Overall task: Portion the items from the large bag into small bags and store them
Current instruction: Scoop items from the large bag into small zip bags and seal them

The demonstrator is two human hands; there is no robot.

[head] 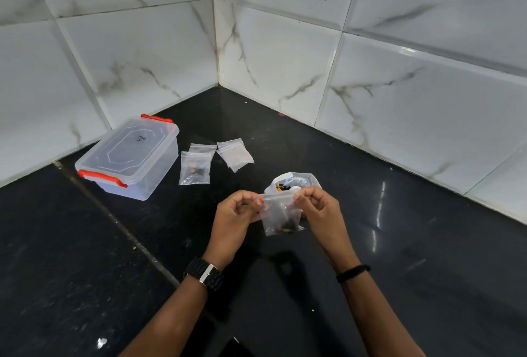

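Note:
A small clear zip bag with a few dark and brown pieces at its bottom hangs above the black counter. My left hand pinches its top left corner and my right hand pinches its top right corner. Just behind the hands lies the large bag, open, with dark, orange and white items inside. A filled small bag lies flat to the left, partly over another small bag. More empty small bags lie beside them. A clear plastic box with red latches stands shut at the far left.
The black counter meets white marble-tiled walls in a corner behind the objects. A seam in the counter runs diagonally at the left. I wear a black watch on the left wrist and a black band on the right.

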